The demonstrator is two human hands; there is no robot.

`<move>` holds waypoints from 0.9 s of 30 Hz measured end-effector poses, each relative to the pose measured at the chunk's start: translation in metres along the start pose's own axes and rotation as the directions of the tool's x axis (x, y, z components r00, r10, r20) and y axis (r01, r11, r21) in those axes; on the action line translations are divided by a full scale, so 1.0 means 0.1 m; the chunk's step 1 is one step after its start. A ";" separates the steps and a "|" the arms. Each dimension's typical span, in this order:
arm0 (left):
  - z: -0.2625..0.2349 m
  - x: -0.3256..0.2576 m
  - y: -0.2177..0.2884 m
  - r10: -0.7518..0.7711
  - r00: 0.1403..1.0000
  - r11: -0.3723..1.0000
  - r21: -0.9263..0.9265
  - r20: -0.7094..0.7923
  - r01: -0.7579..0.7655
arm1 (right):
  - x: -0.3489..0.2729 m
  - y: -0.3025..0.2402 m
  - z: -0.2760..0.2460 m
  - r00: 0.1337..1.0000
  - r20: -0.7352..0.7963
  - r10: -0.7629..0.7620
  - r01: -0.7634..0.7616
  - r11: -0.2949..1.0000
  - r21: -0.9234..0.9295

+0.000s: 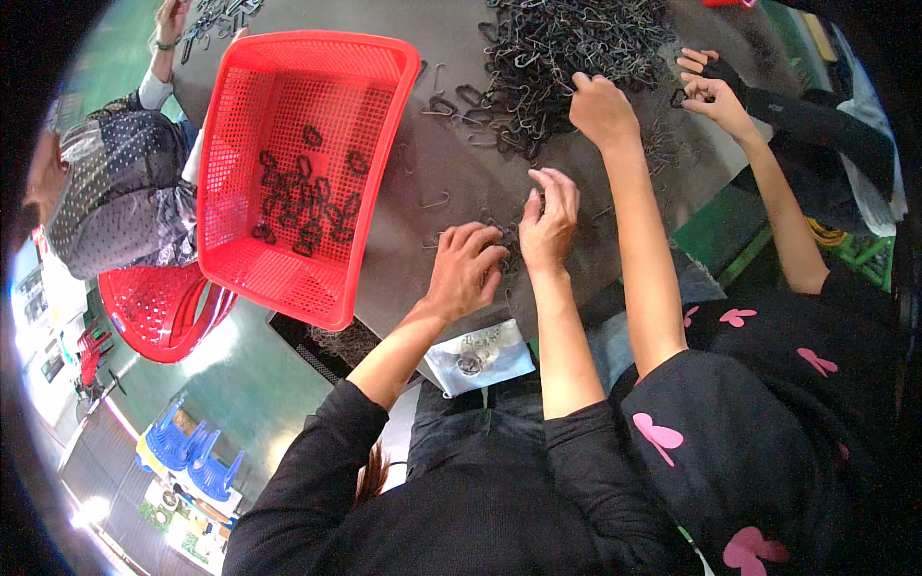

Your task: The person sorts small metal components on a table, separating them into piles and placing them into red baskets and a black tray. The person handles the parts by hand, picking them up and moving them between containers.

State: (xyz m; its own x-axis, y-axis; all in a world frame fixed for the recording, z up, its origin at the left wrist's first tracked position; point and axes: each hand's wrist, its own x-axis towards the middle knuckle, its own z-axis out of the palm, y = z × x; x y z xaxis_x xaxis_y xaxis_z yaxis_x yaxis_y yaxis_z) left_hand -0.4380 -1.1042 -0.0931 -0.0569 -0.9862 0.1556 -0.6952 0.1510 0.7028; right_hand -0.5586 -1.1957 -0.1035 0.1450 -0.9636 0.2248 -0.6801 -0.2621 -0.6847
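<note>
The person wears a plain black long-sleeved top, both sleeves pushed up to about the elbows so the forearms are bare. The left hand (pixel 464 272) and the right hand (pixel 549 223) carry no gloves; neither wrist shows a watch or band.

Free room and obstacles on the grey table (pixel 432 163). Your left hand (pixel 466 271) and right hand (pixel 549 226) sit at the lower centre, on a small clump of dark wire clips (pixel 506 240). To their left the red basket (pixel 298 173) blocks passage; a narrow bare strip runs between it and your hands. Above, the large clip pile (pixel 567 58) fills the upper centre. At right, a neighbour's forearm (pixel 643 250) bars the way.
</note>
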 end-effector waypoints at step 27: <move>-0.07 0.26 -0.22 -0.301 0.883 0.954 -0.119 -0.360 0.277 | 0.84 -0.43 0.62 0.913 0.110 -0.393 0.401 0.913 -0.071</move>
State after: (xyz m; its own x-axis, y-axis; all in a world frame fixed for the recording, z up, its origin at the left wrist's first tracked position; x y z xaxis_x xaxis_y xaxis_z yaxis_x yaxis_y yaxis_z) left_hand -0.4188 -1.1327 -0.0998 0.4168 -0.8919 0.1755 -0.5935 -0.1208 0.7957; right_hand -0.4728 -1.2687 -0.0985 0.4784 -0.7827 0.3981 -0.6141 -0.6222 -0.4855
